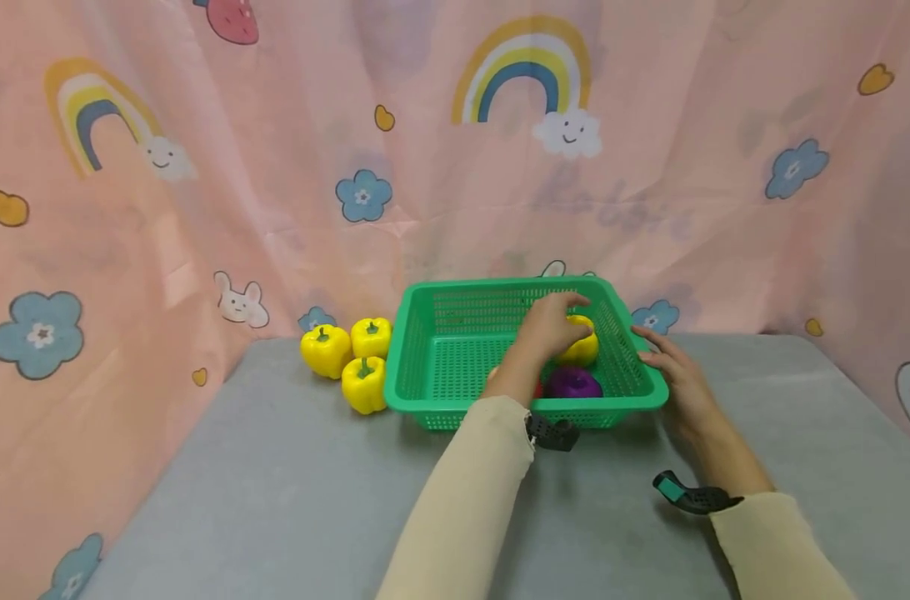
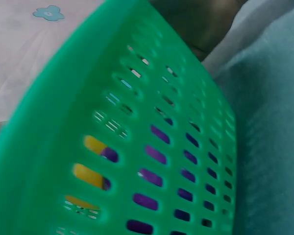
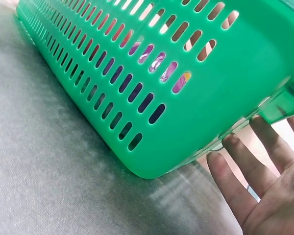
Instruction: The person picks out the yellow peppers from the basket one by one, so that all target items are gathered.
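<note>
A green plastic basket (image 1: 455, 406) stands on the grey table. My left hand (image 1: 551, 323) reaches inside it, over a yellow bell pepper (image 1: 577, 350); the finger contact is partly hidden, so a firm hold is unclear. Just in front of the pepper lies a glossy purple round thing (image 1: 573, 383). Something red (image 1: 539, 389) shows beside it, mostly covered by my left forearm. My right hand (image 1: 683, 387) is at the basket's right side. Its fingers (image 3: 240, 152), spread and nearly straight, touch the rim. In the left wrist view the basket wall (image 2: 103, 93) hides my left hand.
Left of the basket, three yellow bell peppers (image 1: 363, 385) sit close together on the table (image 1: 275, 492). A pink patterned cloth (image 1: 275, 167) hangs behind the table. Black bands (image 1: 695, 498) are strapped on both wrists.
</note>
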### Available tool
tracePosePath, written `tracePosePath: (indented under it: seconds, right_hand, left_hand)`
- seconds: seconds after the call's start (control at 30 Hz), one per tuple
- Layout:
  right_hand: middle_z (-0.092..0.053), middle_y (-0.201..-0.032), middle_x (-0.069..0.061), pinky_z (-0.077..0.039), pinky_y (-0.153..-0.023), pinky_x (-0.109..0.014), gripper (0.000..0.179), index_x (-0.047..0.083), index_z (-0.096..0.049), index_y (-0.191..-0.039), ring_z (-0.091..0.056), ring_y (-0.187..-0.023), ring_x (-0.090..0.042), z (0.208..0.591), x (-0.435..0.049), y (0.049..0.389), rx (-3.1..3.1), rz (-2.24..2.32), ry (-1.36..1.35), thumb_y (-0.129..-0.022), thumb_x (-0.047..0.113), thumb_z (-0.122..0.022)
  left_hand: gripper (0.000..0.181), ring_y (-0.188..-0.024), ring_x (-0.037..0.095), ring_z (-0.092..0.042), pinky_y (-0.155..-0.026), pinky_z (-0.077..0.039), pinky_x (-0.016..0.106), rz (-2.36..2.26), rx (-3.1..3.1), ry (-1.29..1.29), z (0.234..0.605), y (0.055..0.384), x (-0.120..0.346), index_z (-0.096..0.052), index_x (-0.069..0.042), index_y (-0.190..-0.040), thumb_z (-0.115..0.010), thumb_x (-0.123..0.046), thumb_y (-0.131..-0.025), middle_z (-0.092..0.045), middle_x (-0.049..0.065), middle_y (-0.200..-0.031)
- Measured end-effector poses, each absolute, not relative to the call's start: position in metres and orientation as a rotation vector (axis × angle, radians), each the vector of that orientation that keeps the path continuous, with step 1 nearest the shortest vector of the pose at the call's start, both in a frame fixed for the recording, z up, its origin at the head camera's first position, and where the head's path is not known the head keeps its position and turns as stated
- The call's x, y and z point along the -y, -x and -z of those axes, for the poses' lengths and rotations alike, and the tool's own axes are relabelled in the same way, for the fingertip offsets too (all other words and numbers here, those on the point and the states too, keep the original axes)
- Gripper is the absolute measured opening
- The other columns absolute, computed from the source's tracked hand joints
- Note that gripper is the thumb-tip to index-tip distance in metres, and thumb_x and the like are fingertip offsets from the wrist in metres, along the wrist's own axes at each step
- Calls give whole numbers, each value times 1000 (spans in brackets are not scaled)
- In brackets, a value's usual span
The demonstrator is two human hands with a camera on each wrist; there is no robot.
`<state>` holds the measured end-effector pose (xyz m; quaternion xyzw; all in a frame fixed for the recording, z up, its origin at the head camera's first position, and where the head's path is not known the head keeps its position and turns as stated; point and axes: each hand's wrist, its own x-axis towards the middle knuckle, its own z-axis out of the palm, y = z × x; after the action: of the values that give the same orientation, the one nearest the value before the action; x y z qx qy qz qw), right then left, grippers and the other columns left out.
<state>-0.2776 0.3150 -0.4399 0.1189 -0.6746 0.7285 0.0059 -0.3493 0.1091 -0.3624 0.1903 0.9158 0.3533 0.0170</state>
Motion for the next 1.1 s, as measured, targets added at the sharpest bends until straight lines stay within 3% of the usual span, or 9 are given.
tracePosePath:
  seconds: [0.6, 0.9, 1.1]
  right_hand:
    - [-74, -97, 12, -58, -65, -21, 40, 28, -43, -147, -69, -70, -4, 441, -312, 278, 2052, -2343, -381, -109, 19, -42]
    - [-74, -91, 12, -57, -64, -20, 39, 30, -44, -146, -69, -67, -4, 443, -314, 277, 2057, -2332, -356, -109, 19, -43]
    - [-74, -98, 12, -58, -65, -21, 39, 29, -44, -146, -71, -70, -5, 442, -314, 278, 2048, -2332, -369, -109, 18, -43]
  left_hand:
    - [45, -129, 19, -59, -99, -54, 28, -1047, -2809, -622, 377, 351, -105, -64, -20, -137, -74, -18, -93, -62, 1, -141]
    - [46, -131, 19, -56, -104, -50, 30, -863, -2883, -629, 380, 349, -107, -64, -26, -137, -75, -24, -93, -61, -2, -143]
    - [49, -125, 16, -58, -101, -51, 29, -830, -2869, -645, 380, 349, -107, -61, -26, -140, -75, -24, -93, -58, 0, -142]
